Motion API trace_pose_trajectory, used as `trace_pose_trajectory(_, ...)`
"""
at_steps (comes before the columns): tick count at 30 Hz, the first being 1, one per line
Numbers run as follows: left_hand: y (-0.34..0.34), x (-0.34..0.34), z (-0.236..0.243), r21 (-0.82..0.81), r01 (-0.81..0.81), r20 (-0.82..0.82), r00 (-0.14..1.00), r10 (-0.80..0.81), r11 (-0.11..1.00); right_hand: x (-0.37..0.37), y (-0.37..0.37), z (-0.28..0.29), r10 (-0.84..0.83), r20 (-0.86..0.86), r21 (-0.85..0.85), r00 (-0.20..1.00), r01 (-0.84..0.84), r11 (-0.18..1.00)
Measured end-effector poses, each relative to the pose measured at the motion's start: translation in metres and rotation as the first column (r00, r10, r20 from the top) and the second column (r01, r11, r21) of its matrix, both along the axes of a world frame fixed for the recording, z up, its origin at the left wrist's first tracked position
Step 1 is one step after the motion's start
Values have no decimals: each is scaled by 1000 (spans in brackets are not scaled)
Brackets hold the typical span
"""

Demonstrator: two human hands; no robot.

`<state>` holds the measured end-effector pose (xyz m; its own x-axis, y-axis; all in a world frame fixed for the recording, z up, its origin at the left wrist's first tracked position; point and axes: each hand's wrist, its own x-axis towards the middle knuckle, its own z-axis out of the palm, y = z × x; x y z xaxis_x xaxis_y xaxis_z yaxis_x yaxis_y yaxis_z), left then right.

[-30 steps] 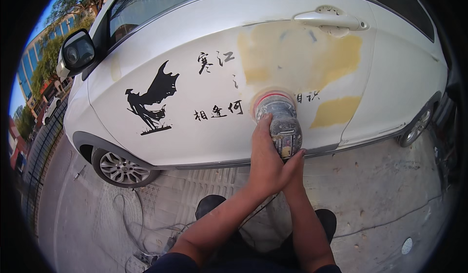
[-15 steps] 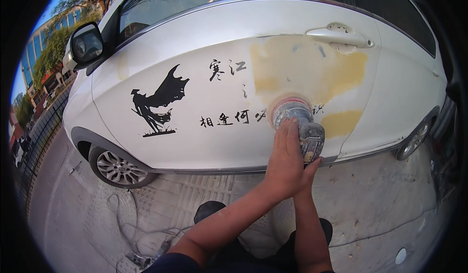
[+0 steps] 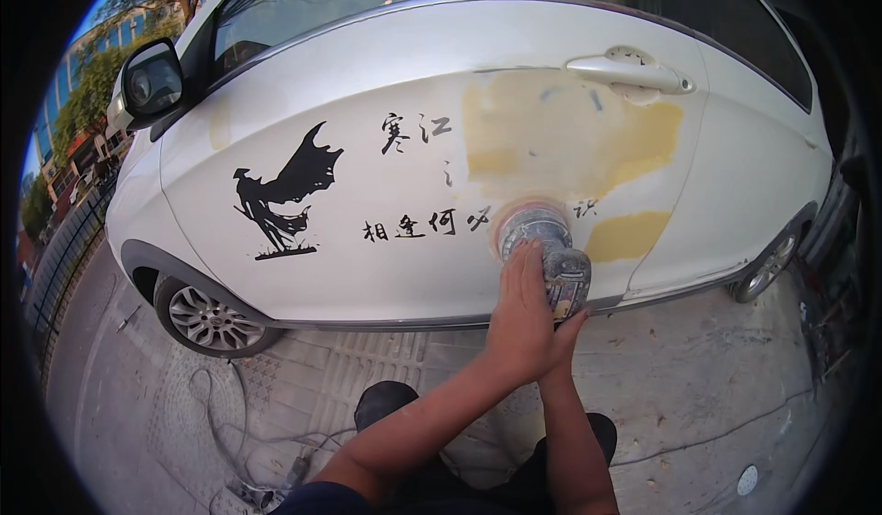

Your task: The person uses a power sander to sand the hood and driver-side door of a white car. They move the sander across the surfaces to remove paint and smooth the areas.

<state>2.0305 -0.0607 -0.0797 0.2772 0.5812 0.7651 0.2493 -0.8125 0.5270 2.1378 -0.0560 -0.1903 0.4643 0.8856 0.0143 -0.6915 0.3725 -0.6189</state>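
Note:
A grey, dust-covered orbital sander [image 3: 546, 250] rests with its round reddish pad against the lower part of a white car door [image 3: 349, 285]. My left hand [image 3: 525, 317] presses on the sander's side, its fingers stretched together along the body. Beneath and beside it, my right hand [image 3: 562, 342] supports the sander's lower end; its thumb shows, but most of its fingers are hidden. Tan filler patches [image 3: 631, 237] spread above and to the right of the pad. Black lettering [image 3: 424, 225] runs up to the pad's left edge, with a black caped-figure decal [image 3: 287, 193] further left.
The door handle [image 3: 625, 72] juts out at upper right, the side mirror [image 3: 152, 83] at upper left. A front wheel [image 3: 213, 317] stands below the decal. Cables [image 3: 241, 423] lie looped on the grey pavement [image 3: 689, 368] to my left. My knees are bent beneath my arms.
The sander has slid slightly down and left on the door, with both hands moving along with it. More of the last black character shows to its right. The whole view has shifted a little.

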Motion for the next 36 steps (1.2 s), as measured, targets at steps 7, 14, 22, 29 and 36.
trace_pose_trajectory(7, 6, -19, 5, 24, -47, 74, 996, 45, 999, -21, 11, 8, -154, 483, -47, 862, 201, 978)
trace_pose_trajectory(14, 4, -43, 0, 1, -82, 68, 994, 81, 997, -39, -3, 17, -34, 671, 58, 740, -6, 998)
trace_pose_trajectory(22, 22, -53, 28, 59, -92, 122, 989, 84, 994, -52, 5, 74, -233, 790, 210, 567, 107, 972)
trace_pose_trajectory(29, 10, -63, 14, -57, -60, 119, 991, 67, 997, -65, -13, 67, -159, 964, 103, 214, 251, 962)
trace_pose_trajectory(36, 30, -64, 51, 71, -81, 148, 986, 70, 994, -62, 6, 110, -303, 907, 269, 292, 151, 951)
